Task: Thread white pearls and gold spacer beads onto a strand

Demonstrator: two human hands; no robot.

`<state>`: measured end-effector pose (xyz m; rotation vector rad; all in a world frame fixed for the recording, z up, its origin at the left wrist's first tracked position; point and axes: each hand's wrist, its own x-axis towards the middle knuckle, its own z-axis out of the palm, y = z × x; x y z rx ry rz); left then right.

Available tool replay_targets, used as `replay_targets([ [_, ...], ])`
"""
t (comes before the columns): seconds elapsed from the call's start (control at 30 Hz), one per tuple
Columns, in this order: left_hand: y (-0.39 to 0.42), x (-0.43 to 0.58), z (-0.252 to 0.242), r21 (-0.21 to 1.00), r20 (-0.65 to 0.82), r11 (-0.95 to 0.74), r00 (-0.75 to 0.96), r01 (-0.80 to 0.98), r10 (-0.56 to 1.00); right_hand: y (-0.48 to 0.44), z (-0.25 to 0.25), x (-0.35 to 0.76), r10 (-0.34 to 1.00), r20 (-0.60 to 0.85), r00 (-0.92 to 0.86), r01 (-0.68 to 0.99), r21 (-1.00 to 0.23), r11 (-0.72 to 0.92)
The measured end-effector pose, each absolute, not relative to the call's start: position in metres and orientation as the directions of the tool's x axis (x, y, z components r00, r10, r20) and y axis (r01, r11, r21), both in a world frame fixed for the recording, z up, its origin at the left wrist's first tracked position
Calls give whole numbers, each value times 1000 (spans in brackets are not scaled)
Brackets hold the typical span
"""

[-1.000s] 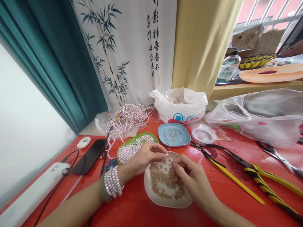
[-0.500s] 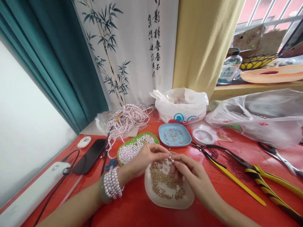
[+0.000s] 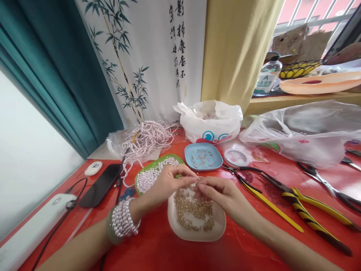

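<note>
My left hand (image 3: 172,180), with pearl bracelets (image 3: 124,218) at the wrist, pinches a tiny pearl bead; the fingertips mostly cover it. Fingers closed and tips almost against the left ones, my right hand (image 3: 218,192) holds something too small to make out. Both hands are above a white tray (image 3: 194,236) of small gold beads (image 3: 194,210). Partly behind my left hand lies a green tray (image 3: 137,188) filled with white pearl beads (image 3: 149,177). Farther back, a blue tray (image 3: 188,150) contains thin metal pieces (image 3: 202,159).
Strings of pearls (image 3: 149,137) lie in a heap at the back left. Long-nose pliers (image 3: 307,210), smaller pliers (image 3: 251,182) and scissors (image 3: 321,180) lie on the right. Plastic bags (image 3: 210,120) line the back. A phone (image 3: 100,186) and a power strip (image 3: 36,229) sit left.
The whole view has shifted, so things appear slightly farther left and up. Both hands stay fingertip to fingertip over the white tray; the pearl bead is less visible now.
</note>
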<state>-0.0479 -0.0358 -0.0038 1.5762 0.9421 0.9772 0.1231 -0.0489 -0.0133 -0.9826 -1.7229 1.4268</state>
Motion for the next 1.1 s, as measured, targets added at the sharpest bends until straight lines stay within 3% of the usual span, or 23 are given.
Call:
replay_targets([
  [0.2, -36, -48, -6, 972, 88, -158, 352, 174, 932, -42, -7, 130, 831, 72, -551, 229, -945, 234],
  [0.4, -38, -46, -3, 917, 162, -258, 308, 303, 937, -35, -1, 141, 832, -9, -555, 313, -929, 199],
  [0.63, -40, -43, -12, 916, 58, -159, 272, 368, 961, -30, 15, 158, 855, -30, -518, 627, -693, 356],
  [0.7, -44, -40, -16, 902, 9, -153, 337, 404, 941, -27, 17, 163, 875, -7, -484, 678, -634, 371],
  [0.77, -49, -37, -18, 831, 4, -268, 476, 487, 879, -23, 16, 167, 883, 29, -468, 692, -609, 387],
  [0.9, -59, -29, -23, 640, 13, -503, 646, 581, 763, -15, 19, 177, 902, 112, -416, 652, -655, 382],
  [1.1, -62, -25, -27, 577, -53, -506, 648, 641, 760, -15, 37, 190, 953, 210, -217, 428, -858, 286],
])
